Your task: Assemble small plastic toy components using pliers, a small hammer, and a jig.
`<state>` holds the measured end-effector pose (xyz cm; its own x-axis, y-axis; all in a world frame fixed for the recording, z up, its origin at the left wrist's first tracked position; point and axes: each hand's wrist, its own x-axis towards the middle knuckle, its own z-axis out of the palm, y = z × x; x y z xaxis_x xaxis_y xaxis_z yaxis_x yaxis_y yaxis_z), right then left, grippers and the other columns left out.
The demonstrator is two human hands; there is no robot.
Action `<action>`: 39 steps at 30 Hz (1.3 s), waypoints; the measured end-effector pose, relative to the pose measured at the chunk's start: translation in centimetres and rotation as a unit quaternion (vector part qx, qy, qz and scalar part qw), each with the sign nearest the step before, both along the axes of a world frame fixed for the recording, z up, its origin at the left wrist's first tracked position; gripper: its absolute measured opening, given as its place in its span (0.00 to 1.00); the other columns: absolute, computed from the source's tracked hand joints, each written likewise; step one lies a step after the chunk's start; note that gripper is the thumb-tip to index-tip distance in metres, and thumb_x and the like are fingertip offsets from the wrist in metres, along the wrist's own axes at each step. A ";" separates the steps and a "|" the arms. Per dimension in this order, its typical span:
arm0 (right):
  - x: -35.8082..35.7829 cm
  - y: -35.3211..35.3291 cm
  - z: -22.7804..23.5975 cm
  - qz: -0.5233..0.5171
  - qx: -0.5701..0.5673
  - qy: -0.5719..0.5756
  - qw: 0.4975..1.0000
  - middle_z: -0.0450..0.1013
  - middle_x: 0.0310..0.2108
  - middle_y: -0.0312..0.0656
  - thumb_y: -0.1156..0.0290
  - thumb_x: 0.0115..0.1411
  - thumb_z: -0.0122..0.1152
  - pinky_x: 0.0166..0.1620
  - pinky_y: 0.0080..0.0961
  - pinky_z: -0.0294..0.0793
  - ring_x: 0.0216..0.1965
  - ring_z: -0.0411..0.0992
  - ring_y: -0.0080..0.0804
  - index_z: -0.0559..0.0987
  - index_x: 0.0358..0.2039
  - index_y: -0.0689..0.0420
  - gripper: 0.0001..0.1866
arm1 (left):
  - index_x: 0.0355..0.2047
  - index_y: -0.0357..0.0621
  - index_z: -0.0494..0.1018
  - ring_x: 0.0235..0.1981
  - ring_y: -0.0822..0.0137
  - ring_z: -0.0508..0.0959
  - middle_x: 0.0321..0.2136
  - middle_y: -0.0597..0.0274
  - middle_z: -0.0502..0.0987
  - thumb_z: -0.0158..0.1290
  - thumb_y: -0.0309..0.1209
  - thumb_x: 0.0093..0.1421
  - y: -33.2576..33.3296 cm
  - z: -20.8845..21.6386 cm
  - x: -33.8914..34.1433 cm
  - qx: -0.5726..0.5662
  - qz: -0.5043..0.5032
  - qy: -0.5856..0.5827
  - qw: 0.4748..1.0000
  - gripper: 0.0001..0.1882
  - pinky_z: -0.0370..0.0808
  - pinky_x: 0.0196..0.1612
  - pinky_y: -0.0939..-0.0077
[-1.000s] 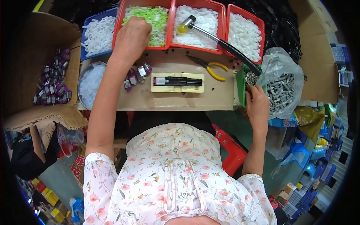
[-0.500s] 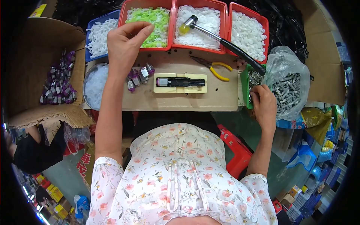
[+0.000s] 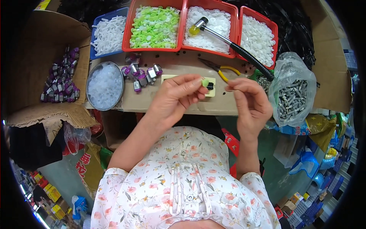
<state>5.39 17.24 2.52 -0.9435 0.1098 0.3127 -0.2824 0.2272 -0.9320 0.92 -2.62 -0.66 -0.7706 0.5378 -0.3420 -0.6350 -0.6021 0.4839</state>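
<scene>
My left hand (image 3: 177,95) is closed in a pinch on a round light-green plastic cap (image 3: 205,83). It is held above the cream block (image 3: 212,92), covering most of it. A black plastic part (image 3: 210,86) lies in the block, and only its right end shows. Right of the block, my right hand (image 3: 253,105) is raised with thumb and forefinger pinched on a small thin piece (image 3: 229,90), too small to name. Behind that hand lie pliers with yellow handles (image 3: 230,69) and a tray of small metal pieces (image 3: 264,81).
Red bins hold green caps (image 3: 154,28) and white caps (image 3: 213,40); a hammer (image 3: 244,53) rests across them. To the left are a blue bin (image 3: 92,49), a round bowl (image 3: 121,89), purple-and-metal parts (image 3: 142,78) and a cardboard box (image 3: 26,38). A plastic bag (image 3: 284,65) of metal parts stands right.
My left hand has come down and right from the green-cap bin, now holding a green cap. My right hand has left the metal-pieces tray and moved left, pinching a small piece.
</scene>
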 end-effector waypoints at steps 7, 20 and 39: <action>-0.4 -1.9 -0.9 0.046 0.032 0.081 0.995 0.75 0.42 0.49 0.84 0.61 0.60 0.51 0.27 0.73 0.45 0.75 0.33 0.76 0.38 0.66 0.05 | 0.44 0.36 0.77 0.31 0.71 0.79 0.32 0.57 0.81 0.56 0.28 0.64 0.9 0.5 1.2 0.045 -0.015 -0.043 0.998 0.10 0.75 0.35 0.82; 0.3 -1.7 -1.2 0.015 0.015 0.075 0.997 0.76 0.40 0.48 0.84 0.58 0.62 0.49 0.27 0.73 0.43 0.75 0.34 0.77 0.37 0.67 0.06 | 0.43 0.37 0.78 0.32 0.73 0.80 0.32 0.60 0.82 0.57 0.28 0.64 1.8 1.1 1.8 0.032 -0.038 -0.050 0.998 0.10 0.75 0.35 0.83; -0.8 -3.3 -2.6 0.002 0.162 0.112 0.980 0.76 0.33 0.44 0.86 0.49 0.66 0.37 0.30 0.74 0.33 0.75 0.39 0.79 0.34 0.61 0.11 | 0.46 0.36 0.77 0.31 0.76 0.76 0.32 0.63 0.79 0.61 0.24 0.59 0.0 0.8 4.0 -0.190 0.054 0.023 0.980 0.14 0.73 0.35 0.83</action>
